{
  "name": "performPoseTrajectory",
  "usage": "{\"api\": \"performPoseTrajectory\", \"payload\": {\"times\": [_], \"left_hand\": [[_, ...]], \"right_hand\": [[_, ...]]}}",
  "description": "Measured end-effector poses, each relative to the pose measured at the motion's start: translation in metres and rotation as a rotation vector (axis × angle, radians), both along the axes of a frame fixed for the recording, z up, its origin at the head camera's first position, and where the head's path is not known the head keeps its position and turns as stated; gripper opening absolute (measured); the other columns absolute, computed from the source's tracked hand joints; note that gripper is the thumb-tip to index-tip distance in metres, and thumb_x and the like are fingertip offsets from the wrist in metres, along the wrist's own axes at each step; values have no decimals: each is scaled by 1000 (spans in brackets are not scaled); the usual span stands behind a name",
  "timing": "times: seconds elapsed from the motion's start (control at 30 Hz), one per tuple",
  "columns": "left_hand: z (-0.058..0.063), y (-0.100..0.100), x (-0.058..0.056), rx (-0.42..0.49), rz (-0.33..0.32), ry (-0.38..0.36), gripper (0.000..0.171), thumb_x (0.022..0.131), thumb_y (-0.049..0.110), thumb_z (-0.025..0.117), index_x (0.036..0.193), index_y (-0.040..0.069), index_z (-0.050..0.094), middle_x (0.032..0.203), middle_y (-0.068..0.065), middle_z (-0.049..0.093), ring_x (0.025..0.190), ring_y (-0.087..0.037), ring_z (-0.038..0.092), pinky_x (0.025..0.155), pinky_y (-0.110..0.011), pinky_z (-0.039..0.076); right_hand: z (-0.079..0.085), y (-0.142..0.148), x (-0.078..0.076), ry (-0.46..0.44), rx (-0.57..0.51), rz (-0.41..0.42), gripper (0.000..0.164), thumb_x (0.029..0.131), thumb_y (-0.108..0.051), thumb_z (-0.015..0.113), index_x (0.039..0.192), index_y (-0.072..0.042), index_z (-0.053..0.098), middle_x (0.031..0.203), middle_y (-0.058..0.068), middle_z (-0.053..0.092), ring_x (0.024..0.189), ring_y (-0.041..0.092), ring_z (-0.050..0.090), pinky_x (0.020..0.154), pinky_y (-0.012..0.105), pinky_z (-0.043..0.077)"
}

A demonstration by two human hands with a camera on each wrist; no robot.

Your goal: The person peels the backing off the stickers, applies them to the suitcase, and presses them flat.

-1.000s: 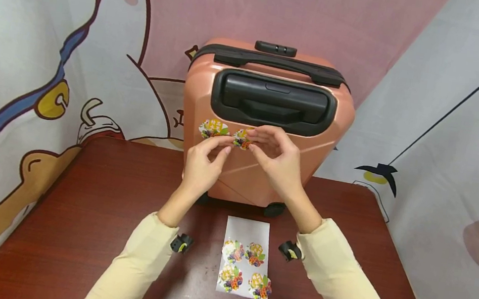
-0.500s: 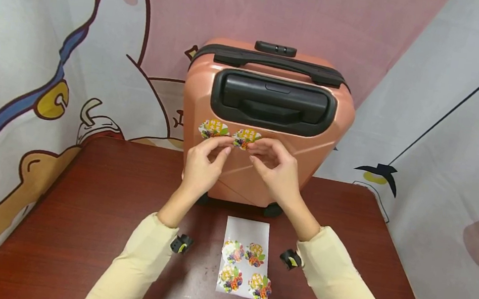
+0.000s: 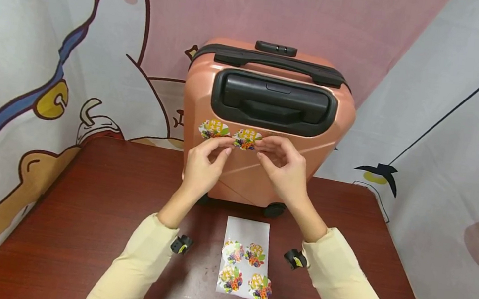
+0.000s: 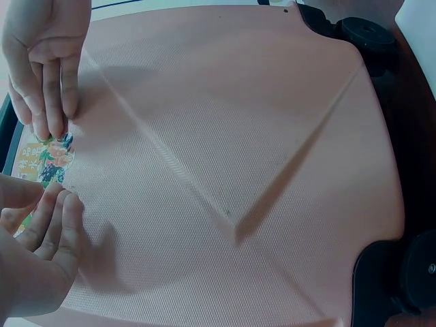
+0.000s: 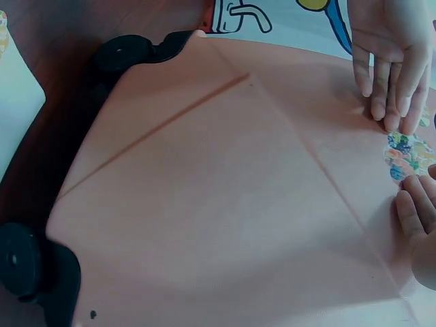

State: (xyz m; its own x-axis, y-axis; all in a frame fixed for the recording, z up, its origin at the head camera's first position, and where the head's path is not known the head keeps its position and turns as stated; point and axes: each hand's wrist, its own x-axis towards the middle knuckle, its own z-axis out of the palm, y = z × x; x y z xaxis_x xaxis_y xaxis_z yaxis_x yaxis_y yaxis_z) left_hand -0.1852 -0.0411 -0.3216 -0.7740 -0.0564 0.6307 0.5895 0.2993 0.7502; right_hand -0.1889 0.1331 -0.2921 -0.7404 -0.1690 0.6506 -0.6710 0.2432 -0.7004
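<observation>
Two round fruit-print stickers lie side by side on the upper front of an upright pink suitcase (image 3: 244, 180), below its black handle recess. My left hand (image 3: 202, 165) touches the left edge of the right-hand sticker (image 3: 247, 138) with its fingertips, thumb apart from the fingers. At that sticker's right edge are the fingertips of my right hand (image 3: 287, 168), its fingers fairly straight and its thumb held away. The left-hand sticker (image 3: 213, 128) sits just above my left fingers. In the right wrist view both hands' fingertips flank the sticker (image 5: 403, 160).
A white backing sheet (image 3: 247, 229) with several more fruit stickers lies on the dark red-brown table (image 3: 113, 224) in front of the suitcase. One sticker overhangs the sheet's lower right corner. Cartoon-printed cloth (image 3: 175, 17) hangs behind and at the sides.
My right hand has come down off the sticker's upper right and slid right to its edge, uncovering its face. My left hand has stayed in place.
</observation>
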Motion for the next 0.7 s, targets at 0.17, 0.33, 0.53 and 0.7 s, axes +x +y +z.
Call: {"api": "performPoseTrajectory", "payload": {"times": [0.17, 0.33, 0.53, 0.7], "left_hand": [[0, 0, 0, 0, 3, 0, 16, 86, 2, 60, 101, 0, 67, 93, -10, 67, 80, -17, 61, 65, -27, 49], [0, 0, 1, -5, 8, -7, 17, 86, 3, 61, 101, 1, 67, 94, -9, 66, 81, -16, 61, 66, -28, 50], [-1, 1, 3, 5, -2, -39, 18, 85, 2, 61, 102, 0, 66, 93, -10, 67, 81, -17, 62, 68, -29, 51], [-1, 1, 4, -1, 0, -42, 17, 85, 2, 61, 101, 0, 67, 92, -10, 67, 80, -17, 62, 67, -28, 50]], "right_hand": [[6, 3, 0, 45, -41, 32, 29, 78, 12, 64, 105, 6, 58, 100, 17, 65, 90, 26, 62, 74, 25, 50], [6, 7, 2, 2, -40, 23, 27, 79, 9, 64, 105, 6, 58, 101, 18, 64, 91, 23, 62, 75, 24, 50], [0, 12, 3, -29, -43, 33, 26, 79, 9, 64, 104, 7, 58, 100, 18, 64, 91, 24, 62, 75, 25, 50], [-2, 14, 3, -25, -26, 30, 24, 80, 8, 64, 103, 6, 59, 100, 18, 64, 90, 24, 61, 74, 24, 49]]}}
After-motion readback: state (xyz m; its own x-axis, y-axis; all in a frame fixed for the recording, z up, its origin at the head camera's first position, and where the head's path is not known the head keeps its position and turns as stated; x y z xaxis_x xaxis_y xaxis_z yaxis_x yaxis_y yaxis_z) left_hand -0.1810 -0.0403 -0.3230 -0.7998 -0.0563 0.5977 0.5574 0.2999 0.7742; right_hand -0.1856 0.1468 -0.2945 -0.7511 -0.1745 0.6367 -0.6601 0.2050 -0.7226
